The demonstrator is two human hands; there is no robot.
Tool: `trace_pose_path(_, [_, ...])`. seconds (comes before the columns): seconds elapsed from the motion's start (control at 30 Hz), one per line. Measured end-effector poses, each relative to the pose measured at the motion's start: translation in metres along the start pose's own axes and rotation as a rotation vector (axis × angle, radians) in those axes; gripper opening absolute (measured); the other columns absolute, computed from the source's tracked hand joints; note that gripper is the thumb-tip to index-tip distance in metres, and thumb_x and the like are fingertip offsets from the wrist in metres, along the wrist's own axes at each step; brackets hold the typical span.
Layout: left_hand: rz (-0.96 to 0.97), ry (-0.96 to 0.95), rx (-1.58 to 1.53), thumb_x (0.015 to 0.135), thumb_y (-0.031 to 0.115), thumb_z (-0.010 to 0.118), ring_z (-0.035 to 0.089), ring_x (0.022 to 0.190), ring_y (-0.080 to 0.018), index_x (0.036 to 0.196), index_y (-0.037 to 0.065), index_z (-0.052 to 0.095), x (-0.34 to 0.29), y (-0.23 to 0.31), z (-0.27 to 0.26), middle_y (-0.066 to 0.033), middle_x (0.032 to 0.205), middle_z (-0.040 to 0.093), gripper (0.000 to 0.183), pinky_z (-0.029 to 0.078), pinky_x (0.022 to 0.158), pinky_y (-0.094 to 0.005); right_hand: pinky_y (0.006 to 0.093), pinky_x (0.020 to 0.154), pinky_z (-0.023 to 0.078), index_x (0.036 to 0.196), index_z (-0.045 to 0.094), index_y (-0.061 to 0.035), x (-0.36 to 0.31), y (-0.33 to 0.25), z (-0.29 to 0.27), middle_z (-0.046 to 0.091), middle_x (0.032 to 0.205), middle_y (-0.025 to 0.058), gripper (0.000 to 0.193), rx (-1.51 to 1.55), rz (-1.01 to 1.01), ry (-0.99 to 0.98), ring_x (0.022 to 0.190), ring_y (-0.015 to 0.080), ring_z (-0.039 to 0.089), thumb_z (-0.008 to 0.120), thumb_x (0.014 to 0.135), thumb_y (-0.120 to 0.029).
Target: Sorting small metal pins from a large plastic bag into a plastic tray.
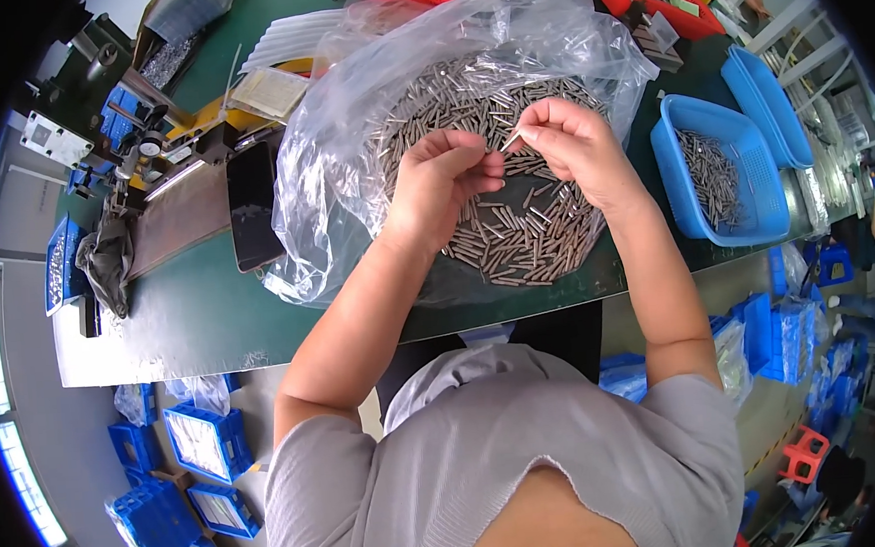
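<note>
Machinery (pixel 159 102) stands well left of the grip; nearer on that side lies a dark slab (pixel 252 210). Clear plastic sheeting (pixel 323 170) spreads beneath and around the hands. The left hand (pixel 442 178) curls its fingers toward its thumb; whether they clasp anything I cannot tell. Just beside it, the right hand (pixel 575 150) pinches a slim metal pin (pixel 512 140) between thumb and forefinger, above a heap of similar pins (pixel 531 250). Right of the grip sits a blue basket (pixel 674 177) holding more pins (pixel 712 178).

Black phone (pixel 254 206) left of centre, dial gauge (pixel 150 145) at upper left, blue crates (pixel 235 442) at lower left, red stool (pixel 805 448) at lower right
</note>
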State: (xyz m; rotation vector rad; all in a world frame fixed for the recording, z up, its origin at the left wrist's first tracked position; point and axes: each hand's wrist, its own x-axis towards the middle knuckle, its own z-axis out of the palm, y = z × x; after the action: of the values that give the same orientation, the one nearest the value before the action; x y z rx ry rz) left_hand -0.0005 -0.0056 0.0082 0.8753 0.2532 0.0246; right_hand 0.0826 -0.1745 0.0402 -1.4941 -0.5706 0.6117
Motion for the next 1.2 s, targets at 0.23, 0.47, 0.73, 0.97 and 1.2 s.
trace_pose_path(0.23, [-0.048, -0.106, -0.057, 0.085, 0.001, 0.05, 0.063, 0.075, -0.0226, 0.091, -0.002, 0.054, 0.001, -0.002, 0.0, -0.0156, 0.084, 0.062, 0.007, 0.054, 0.068, -0.0333, 0.0157, 0.041, 0.02, 0.094, 0.056, -0.0039, 0.004, 0.011, 0.004, 0.057, 0.077, -0.0032, 0.011, -0.016, -0.079, 0.053, 0.049, -0.0021, 0.03, 0.054, 0.087, -0.012])
trace_pose_path(0.47, [-0.04, -0.123, -0.1, 0.084, 0.0, 0.051, 0.063, 0.074, -0.023, 0.09, -0.003, 0.056, 0.001, -0.003, -0.001, -0.0157, 0.083, 0.063, 0.008, 0.054, 0.069, -0.0337, 0.0212, 0.068, 0.045, 0.085, 0.061, -0.0017, 0.005, 0.019, 0.009, 0.06, 0.079, -0.0002, 0.008, -0.168, -0.189, 0.025, 0.075, 0.0063, 0.055, 0.061, 0.083, -0.01])
trace_pose_path(0.73, [0.012, -0.127, -0.089, 0.084, 0.001, 0.053, 0.063, 0.072, -0.0221, 0.088, -0.004, 0.056, -0.001, -0.003, 0.002, -0.0151, 0.081, 0.063, 0.008, 0.054, 0.068, -0.0325, 0.0171, 0.048, 0.035, 0.087, 0.059, -0.0038, 0.003, 0.014, 0.014, 0.056, 0.072, -0.0018, 0.015, -0.048, -0.071, 0.086, 0.057, 0.0026, 0.047, 0.063, 0.084, -0.017])
trace_pose_path(0.97, [0.091, 0.079, -0.091, 0.084, 0.003, 0.053, 0.062, 0.07, -0.0224, 0.086, -0.001, 0.053, 0.002, 0.004, 0.002, -0.0146, 0.079, 0.061, 0.005, 0.054, 0.065, -0.0321, 0.0156, 0.037, 0.026, 0.079, 0.049, -0.0083, 0.006, 0.009, -0.013, 0.054, 0.076, 0.0038, 0.009, 0.588, 0.211, -0.017, 0.05, 0.0045, 0.038, 0.049, 0.084, -0.016])
trace_pose_path(1.2, [0.097, 0.076, -0.091, 0.084, 0.004, 0.052, 0.062, 0.074, -0.0233, 0.09, 0.0, 0.055, 0.003, 0.003, -0.004, -0.0156, 0.082, 0.062, 0.008, 0.053, 0.068, -0.0325, 0.0291, 0.057, 0.045, 0.08, 0.062, -0.0034, -0.003, 0.019, 0.026, 0.061, 0.067, 0.0038, 0.016, -0.822, -0.134, -0.151, 0.061, 0.0148, 0.058, 0.068, 0.074, -0.017])
